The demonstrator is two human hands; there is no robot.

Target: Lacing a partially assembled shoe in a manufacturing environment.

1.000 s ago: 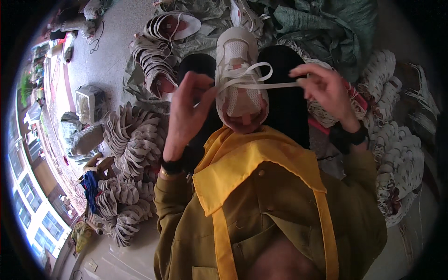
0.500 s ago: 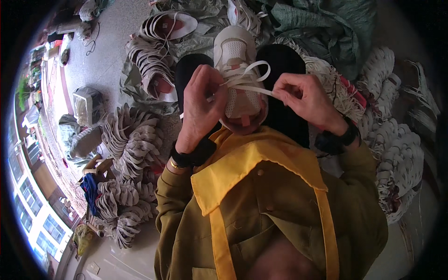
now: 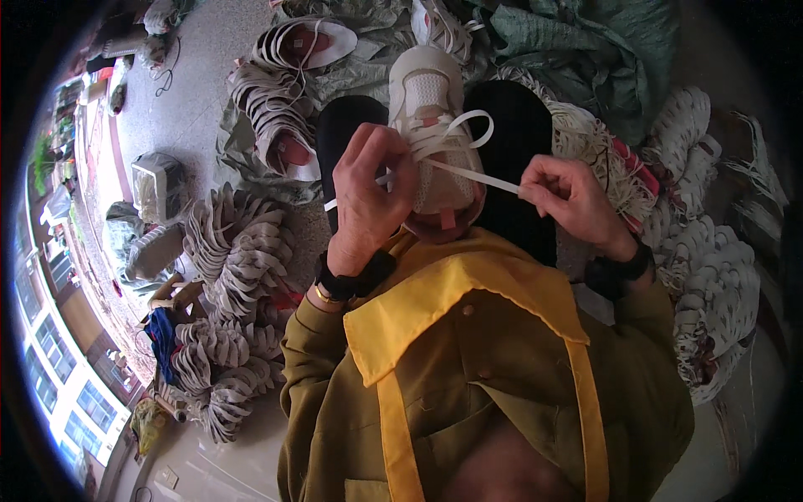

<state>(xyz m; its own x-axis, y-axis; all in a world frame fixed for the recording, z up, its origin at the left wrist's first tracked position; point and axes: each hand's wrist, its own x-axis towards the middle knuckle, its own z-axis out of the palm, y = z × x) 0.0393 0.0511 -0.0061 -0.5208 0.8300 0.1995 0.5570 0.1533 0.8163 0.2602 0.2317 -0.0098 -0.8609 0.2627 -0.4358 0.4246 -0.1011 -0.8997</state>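
A pale beige shoe [image 3: 428,65] with mesh panels and a pink tab lies between my knees, its toe pointing away from me. My right hand [image 3: 575,199] is closed, pinching the end of a flat white shoelace [image 3: 477,175] that runs taut from the shoe's lacing. Beside the lacing, my left hand [image 3: 370,188] is closed with its fingertips on the lace. A lace end pokes out past its left side. Another loop of lace stands up over the shoe's right edge, held by neither hand.
Stacks of nested beige shoe parts [image 3: 238,251] lie on the floor to the left, with more shoe uppers [image 3: 280,109] ahead. At the right are bundles of similar pale parts [image 3: 715,293]. A green woven sack [image 3: 585,58] sits at the far right. A yellow apron [image 3: 468,280] covers my lap.
My right hand has moved right and slightly nearer to me, drawing out a longer stretch of lace. My left hand has stayed by the lacing, shifting only a little.
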